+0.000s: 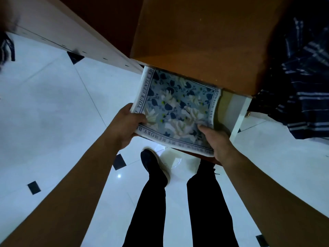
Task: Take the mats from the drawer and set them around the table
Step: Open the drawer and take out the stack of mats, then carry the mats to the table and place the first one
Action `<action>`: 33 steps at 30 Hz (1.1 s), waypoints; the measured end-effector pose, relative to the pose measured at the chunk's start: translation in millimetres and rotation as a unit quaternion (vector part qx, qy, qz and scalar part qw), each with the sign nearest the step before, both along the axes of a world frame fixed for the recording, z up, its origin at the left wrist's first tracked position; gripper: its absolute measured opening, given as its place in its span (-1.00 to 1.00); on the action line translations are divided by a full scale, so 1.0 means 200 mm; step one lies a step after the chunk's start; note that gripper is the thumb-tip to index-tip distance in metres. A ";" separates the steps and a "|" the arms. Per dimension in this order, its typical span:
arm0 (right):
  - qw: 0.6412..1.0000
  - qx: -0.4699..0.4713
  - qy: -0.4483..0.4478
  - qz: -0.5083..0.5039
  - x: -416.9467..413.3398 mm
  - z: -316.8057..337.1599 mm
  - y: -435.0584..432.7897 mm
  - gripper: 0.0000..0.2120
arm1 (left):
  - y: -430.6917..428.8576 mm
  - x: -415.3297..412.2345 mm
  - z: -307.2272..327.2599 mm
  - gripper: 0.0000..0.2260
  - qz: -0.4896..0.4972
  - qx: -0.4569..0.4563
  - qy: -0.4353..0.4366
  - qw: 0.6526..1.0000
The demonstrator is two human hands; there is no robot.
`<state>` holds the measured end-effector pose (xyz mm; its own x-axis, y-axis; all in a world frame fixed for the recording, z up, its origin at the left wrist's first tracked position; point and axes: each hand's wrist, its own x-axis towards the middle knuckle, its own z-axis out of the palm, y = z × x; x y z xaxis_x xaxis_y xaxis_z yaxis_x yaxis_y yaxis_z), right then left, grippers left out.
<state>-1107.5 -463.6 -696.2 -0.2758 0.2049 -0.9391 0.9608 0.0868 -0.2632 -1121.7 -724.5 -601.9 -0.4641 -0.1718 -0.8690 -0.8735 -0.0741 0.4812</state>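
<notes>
A blue and white floral mat (178,107) with a lettered border pokes out from under the brown table top (204,41), above the open drawer (238,118). My left hand (128,123) grips the mat's near left corner, thumb on top. My right hand (217,141) holds its near right corner. The mat's far edge is hidden under the table top. I cannot tell whether more mats lie beneath it.
I stand on a glossy white tiled floor (53,113) with small black diamond insets; my legs and dark shoes (154,166) are below the mat. A dark striped cloth (306,82) hangs at the right. A pale cabinet edge (74,32) runs along the upper left.
</notes>
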 end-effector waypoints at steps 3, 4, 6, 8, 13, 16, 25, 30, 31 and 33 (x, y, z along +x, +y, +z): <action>0.997 0.007 0.055 -0.044 0.03 0.04 0.01 -0.82 | -0.02 0.01 -0.02 -0.66 -0.080 -0.078 0.001 0.994; 0.996 0.015 0.071 -0.046 0.04 0.05 0.01 -0.84 | -0.02 0.02 -0.03 -0.68 -0.081 -0.085 0.007 0.993; 0.994 0.036 0.098 -0.040 0.04 0.08 0.01 -0.86 | -0.01 0.04 -0.05 -0.78 -0.078 -0.112 0.032 0.990; 0.989 0.060 0.126 -0.039 0.05 0.10 0.01 -0.87 | 0.01 0.07 -0.06 -0.86 -0.087 -0.176 0.058 0.979; 0.981 0.121 0.153 -0.009 0.07 0.22 0.09 -0.73 | 0.10 0.16 -0.02 -0.84 -0.106 -0.256 0.102 0.955; 0.979 0.125 0.159 0.006 0.11 0.35 0.12 -0.78 | 0.11 0.24 0.05 -0.84 -0.098 -0.261 0.120 0.953; 0.973 0.138 0.183 0.002 0.23 1.05 0.11 -0.66 | 0.08 0.39 0.61 -0.83 -0.093 -0.215 0.133 0.963; 0.965 0.158 0.209 0.018 0.28 1.49 0.06 -0.72 | 0.03 0.43 0.97 -0.83 -0.086 -0.199 0.154 0.964; 0.963 0.160 0.217 0.021 0.29 1.58 0.05 -0.73 | 0.02 0.44 1.05 -0.84 -0.086 -0.204 0.167 0.961; 0.957 0.157 0.241 0.027 0.31 1.73 0.04 -0.74 | 0.01 0.46 1.19 -0.86 -0.079 -0.209 0.194 0.955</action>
